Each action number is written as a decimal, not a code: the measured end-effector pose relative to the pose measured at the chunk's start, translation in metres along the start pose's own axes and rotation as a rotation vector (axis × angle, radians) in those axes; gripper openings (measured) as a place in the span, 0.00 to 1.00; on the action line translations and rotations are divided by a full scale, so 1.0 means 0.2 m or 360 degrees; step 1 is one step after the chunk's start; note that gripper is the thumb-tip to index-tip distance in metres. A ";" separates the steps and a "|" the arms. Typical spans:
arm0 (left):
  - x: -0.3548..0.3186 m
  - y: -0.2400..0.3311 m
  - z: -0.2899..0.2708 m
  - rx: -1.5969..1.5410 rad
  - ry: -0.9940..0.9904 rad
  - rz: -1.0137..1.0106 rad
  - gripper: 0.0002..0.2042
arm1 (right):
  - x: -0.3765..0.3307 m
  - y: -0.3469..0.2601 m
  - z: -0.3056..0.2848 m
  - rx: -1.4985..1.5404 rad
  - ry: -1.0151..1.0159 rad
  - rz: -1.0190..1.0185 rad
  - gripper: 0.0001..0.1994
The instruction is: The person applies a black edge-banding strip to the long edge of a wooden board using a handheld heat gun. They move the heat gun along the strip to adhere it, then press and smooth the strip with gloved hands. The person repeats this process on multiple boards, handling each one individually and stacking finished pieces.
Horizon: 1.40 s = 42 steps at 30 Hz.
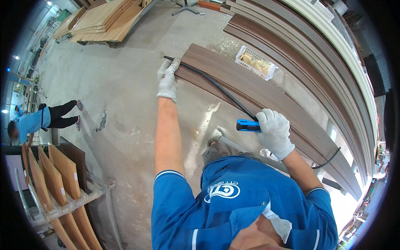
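Observation:
Both my hands wear pale grey work gloves. Near its far end, my left hand (167, 79) grips a black rubber-like strip (216, 84) at the corner of a long brown wood-grain board (233, 71). From there the strip slants over the board to my right hand (274, 132). That hand is closed round a blue and black handheld tool (248, 125), which looks like a utility knife; no blade can be made out. My right fingers also meet the strip, though whether they grip it is hidden. A thin black length curves out beyond the right hand.
Long brown and cream profiles (300, 46) are stacked along the right. A white crate (256, 62) with tan pieces stands beside the board. Flat panels (102, 21) lie on a cart at far left. Another person (50, 116) stands near a rack of wooden boards (62, 171).

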<state>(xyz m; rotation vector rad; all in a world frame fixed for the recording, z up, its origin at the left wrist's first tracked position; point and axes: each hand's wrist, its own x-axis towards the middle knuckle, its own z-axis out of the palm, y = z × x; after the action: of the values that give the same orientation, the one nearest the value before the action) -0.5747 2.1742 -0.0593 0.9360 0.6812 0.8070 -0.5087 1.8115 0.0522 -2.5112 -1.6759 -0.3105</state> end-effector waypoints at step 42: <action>0.65 0.48 0.42 0.2135 -0.2248 0.1036 0.27 | -0.21 0.34 0.06 -0.0280 0.0125 0.0759 0.15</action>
<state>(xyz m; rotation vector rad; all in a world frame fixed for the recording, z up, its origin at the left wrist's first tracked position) -0.4667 2.2813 0.0415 2.6072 -0.5355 -0.0813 -0.4609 1.7509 0.0320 -2.8753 -1.0129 -0.5139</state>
